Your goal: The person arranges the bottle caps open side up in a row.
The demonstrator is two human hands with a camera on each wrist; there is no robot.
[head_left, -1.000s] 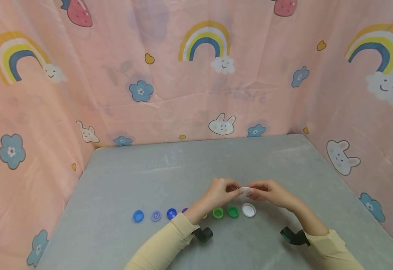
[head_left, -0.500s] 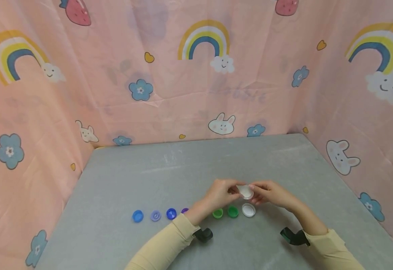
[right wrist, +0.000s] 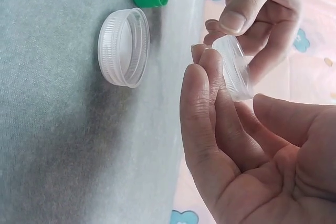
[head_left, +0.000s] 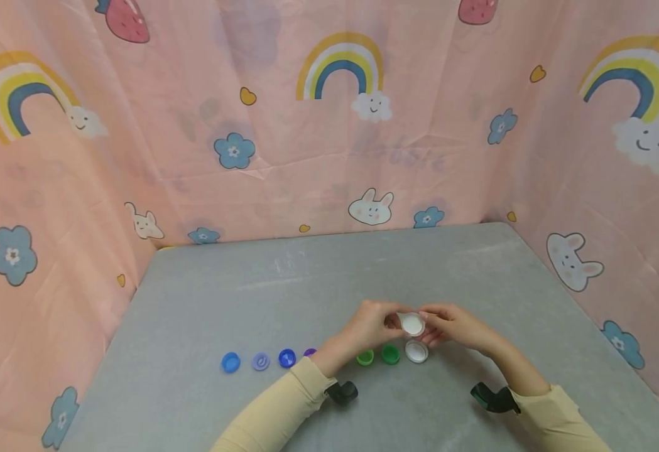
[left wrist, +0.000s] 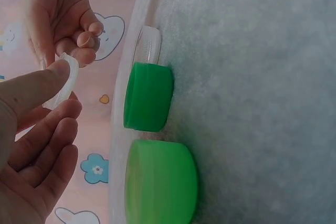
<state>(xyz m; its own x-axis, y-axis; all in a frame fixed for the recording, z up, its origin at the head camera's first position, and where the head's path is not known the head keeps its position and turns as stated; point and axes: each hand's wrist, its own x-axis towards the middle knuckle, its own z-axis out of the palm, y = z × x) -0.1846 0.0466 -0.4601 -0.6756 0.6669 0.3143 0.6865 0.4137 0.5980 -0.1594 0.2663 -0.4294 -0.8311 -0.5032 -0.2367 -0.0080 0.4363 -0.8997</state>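
Both hands meet over the table around a small translucent white bottle cap (head_left: 413,324). My left hand (head_left: 365,326) pinches it between thumb and fingers, its thumb lying on the cap (right wrist: 234,69) in the right wrist view. From the other side, my right hand (head_left: 456,323) holds the cap's edge with thumb and index finger, while its other fingers extend loosely. Just below on the table lies a second, clear white cap (right wrist: 123,48). Left of that one sit a dark green cap (left wrist: 148,97) and a light green cap (left wrist: 161,182).
The row continues leftward with a purple cap (head_left: 310,353), partly behind the left forearm, then a dark blue cap (head_left: 287,358), a lavender cap (head_left: 261,361) and a light blue cap (head_left: 230,362). A pink printed curtain (head_left: 284,188) surrounds the grey table (head_left: 193,301).
The held white cap has turned from nearly edge-on to showing its round face toward the head camera, and sits slightly lower. The caps in the row have stayed put.
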